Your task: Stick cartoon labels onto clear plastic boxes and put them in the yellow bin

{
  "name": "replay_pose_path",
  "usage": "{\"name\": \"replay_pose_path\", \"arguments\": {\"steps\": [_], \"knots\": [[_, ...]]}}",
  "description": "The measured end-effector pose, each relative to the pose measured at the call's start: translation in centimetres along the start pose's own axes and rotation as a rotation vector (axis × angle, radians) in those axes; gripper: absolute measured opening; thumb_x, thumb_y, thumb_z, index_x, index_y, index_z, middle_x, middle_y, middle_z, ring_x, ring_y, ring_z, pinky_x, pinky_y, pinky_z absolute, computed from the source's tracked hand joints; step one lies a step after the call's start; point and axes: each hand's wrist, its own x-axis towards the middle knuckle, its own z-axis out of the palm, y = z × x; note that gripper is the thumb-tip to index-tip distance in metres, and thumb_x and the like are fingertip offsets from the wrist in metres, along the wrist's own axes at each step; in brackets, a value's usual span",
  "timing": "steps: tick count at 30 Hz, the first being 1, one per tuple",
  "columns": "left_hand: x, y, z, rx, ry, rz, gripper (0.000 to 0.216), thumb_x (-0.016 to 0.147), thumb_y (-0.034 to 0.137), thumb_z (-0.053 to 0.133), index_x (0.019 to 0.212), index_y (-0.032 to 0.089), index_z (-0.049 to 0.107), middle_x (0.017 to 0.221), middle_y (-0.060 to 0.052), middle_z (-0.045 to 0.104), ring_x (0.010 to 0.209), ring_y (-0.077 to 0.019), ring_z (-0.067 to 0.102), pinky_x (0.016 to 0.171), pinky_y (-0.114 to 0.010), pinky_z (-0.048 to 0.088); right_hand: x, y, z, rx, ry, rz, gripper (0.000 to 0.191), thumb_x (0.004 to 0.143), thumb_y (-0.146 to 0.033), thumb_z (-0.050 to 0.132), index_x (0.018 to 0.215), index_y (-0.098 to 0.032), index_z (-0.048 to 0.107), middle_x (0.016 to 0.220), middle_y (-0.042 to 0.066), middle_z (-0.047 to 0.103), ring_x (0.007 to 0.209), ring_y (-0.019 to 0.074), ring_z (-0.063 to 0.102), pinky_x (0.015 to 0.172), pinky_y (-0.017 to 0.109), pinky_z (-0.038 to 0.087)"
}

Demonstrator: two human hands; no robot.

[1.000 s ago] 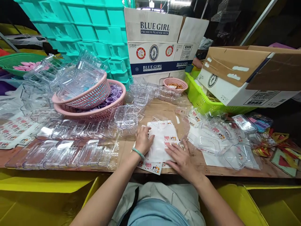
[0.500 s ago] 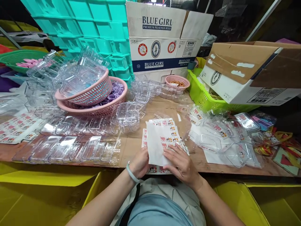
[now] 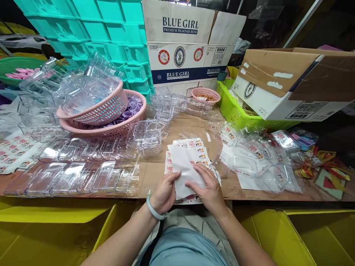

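At the table's near edge, my left hand and my right hand both pinch a white backing sheet, lifted and bent off a stack of sticker sheets printed with small red and cartoon labels. The left fingers curl round the sheet's lower left edge. My right hand's fingers press on its right side. A pale green bangle sits on my left wrist. Rows of clear plastic trays lie to the left of my hands.
Two pink baskets with clear boxes and purple pieces stand at the back left, before teal crates. A beer carton, a small pink basket, a lime crate and stickered clear boxes fill the right. Yellow bins sit below.
Both hands drew back from lying flat on the stack to the table's near edge. They took hold of the white sheet and peeled it up, and it now bends further over.
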Motion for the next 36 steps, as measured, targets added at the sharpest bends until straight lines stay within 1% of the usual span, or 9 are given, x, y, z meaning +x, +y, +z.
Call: {"name": "replay_pose_path", "arguments": {"steps": [3,7,11,18,23,26,29,32,36], "knots": [[-0.1,0.2,0.0,-0.010,-0.010,0.002,0.022,0.074,0.020,0.067,0.094,0.011,0.069,0.103,-0.011,0.072,0.106,-0.0253,0.064,0.097,-0.037,0.048,0.1,-0.2,0.0,0.044,0.016,0.049,0.033,0.080,-0.034,0.069,0.111,-0.024,0.063,0.115,0.009,0.065,0.111,0.0248,0.059,0.098,0.044,0.048],[0.0,-0.2,-0.2,0.093,-0.090,0.016,0.033,0.072,0.024,0.071,0.103,0.012,0.067,0.104,-0.011,0.072,0.100,-0.0265,0.066,0.094,-0.040,0.049,0.2,-0.5,0.3,0.122,0.028,0.113,0.025,0.081,-0.030,0.067,0.106,-0.024,0.066,0.110,0.008,0.066,0.105,0.0233,0.061,0.095,0.042,0.049],[0.4,-0.9,-0.8,0.110,-0.079,0.075,0.037,0.068,0.026,0.075,0.103,0.014,0.068,0.101,-0.010,0.073,0.095,-0.0242,0.067,0.095,-0.038,0.046,0.2,-0.4,0.8,0.241,0.072,0.247,0.017,0.081,-0.031,0.066,0.095,-0.022,0.068,0.099,0.007,0.068,0.095,0.0220,0.063,0.089,0.039,0.051],[1.0,-0.9,-1.9,0.313,-0.116,0.130,0.031,0.072,0.030,0.071,0.100,0.016,0.070,0.096,-0.006,0.073,0.088,-0.0205,0.065,0.084,-0.030,0.047,0.2,-0.3,1.6,0.582,0.050,0.533,0.021,0.077,-0.039,0.069,0.087,-0.021,0.073,0.089,0.005,0.073,0.086,0.0222,0.066,0.082,0.037,0.053],[0.6,-0.1,-2.3,0.425,-0.139,0.148,0.029,0.076,0.032,0.065,0.101,0.017,0.071,0.094,-0.005,0.073,0.084,-0.0211,0.064,0.081,-0.031,0.047,1.0,0.0,1.3,0.771,0.063,0.702,0.025,0.072,-0.042,0.073,0.083,-0.020,0.074,0.082,0.004,0.074,0.077,0.0213,0.066,0.072,0.034,0.053],[0.4,0.2,-2.6,0.413,-0.128,0.163,0.022,0.074,0.029,0.066,0.092,0.018,0.072,0.090,-0.004,0.073,0.084,-0.0207,0.064,0.085,-0.032,0.046,1.4,0.1,0.8,0.737,0.028,0.659,0.028,0.073,-0.044,0.072,0.085,-0.020,0.073,0.086,0.005,0.074,0.082,0.0222,0.067,0.079,0.036,0.053],[0.3,0.2,-2.8,0.356,-0.107,0.165,0.020,0.071,0.026,0.067,0.089,0.019,0.072,0.090,-0.002,0.074,0.085,-0.0202,0.064,0.086,-0.032,0.047,1.3,-0.1,0.7,0.586,-0.036,0.482,0.031,0.071,-0.041,0.075,0.096,-0.022,0.072,0.101,0.006,0.072,0.098,0.0238,0.064,0.092,0.040,0.049],[0.5,0.0,-3.1,0.325,-0.102,0.167,0.024,0.069,0.024,0.068,0.092,0.018,0.073,0.096,-0.003,0.073,0.095,-0.0217,0.063,0.090,-0.032,0.045,1.0,-0.3,1.0,0.484,0.006,0.348,0.022,0.073,-0.035,0.073,0.094,-0.025,0.073,0.104,0.005,0.070,0.102,0.0226,0.062,0.099,0.041,0.045],[0.5,-0.1,-3.2,0.367,-0.093,0.187,0.031,0.069,0.022,0.067,0.099,0.018,0.073,0.111,-0.004,0.070,0.110,-0.0244,0.058,0.096,-0.032,0.042,0.9,-0.7,1.3,0.633,-0.023,0.460,0.015,0.079,-0.035,0.068,0.086,-0.025,0.075,0.096,0.004,0.073,0.094,0.0224,0.065,0.093,0.041,0.049]]}}
